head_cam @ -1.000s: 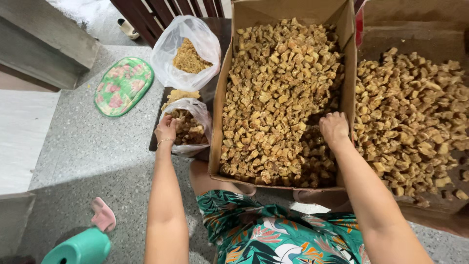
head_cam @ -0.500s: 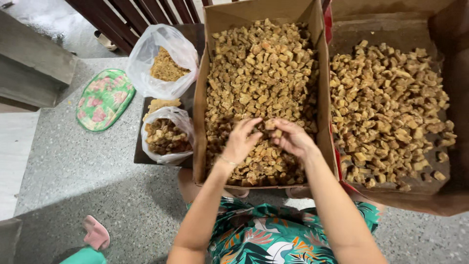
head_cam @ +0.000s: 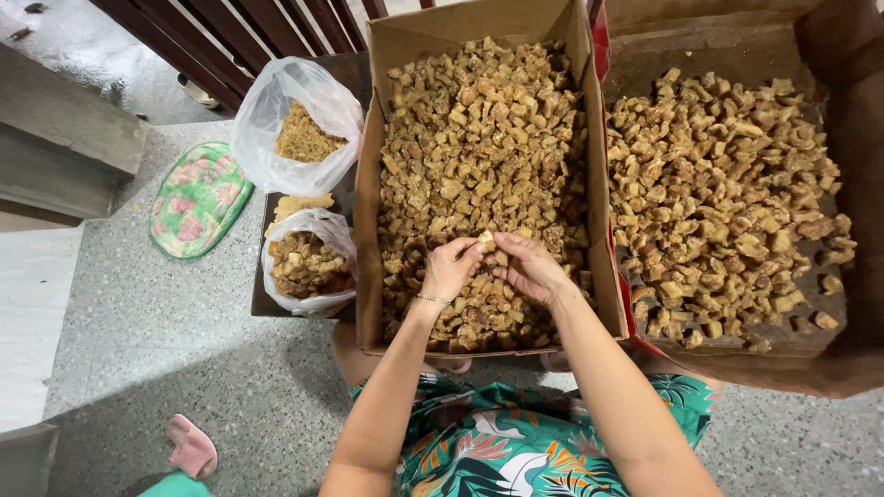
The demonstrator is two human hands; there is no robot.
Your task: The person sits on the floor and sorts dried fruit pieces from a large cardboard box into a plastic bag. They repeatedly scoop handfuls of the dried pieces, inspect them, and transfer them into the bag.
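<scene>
Landmark: I took the middle cardboard box (head_cam: pixel 368 184), heaped with brown chunks (head_cam: pixel 479 138), as my reference.
Left of the box: I saw a clear bag (head_cam: pixel 276 120) of pale crumbs at its far corner, and nearer me a smaller open bag (head_cam: pixel 308 262) of dark chunks on a dark tray (head_cam: pixel 260 304), touching the box wall.
Further left: a flowered green mat (head_cam: pixel 198 198) lay on the speckled floor (head_cam: pixel 138 350); a pink slipper (head_cam: pixel 191 446) sat well nearer me.
Right of the box: a second box (head_cam: pixel 829 368) of the same chunks stood against it.
In the way: I saw nothing over the hands; only the near box wall crossed under my wrists.
Left hand (head_cam: pixel 449 269): fingers curled together, its grip pinching a pale chunk (head_cam: pixel 485 242).
Right hand (head_cam: pixel 527 267): fingertips closed on that same piece from the other side.
Chunk position: just above the heap, in the box's near half, between both hands.
</scene>
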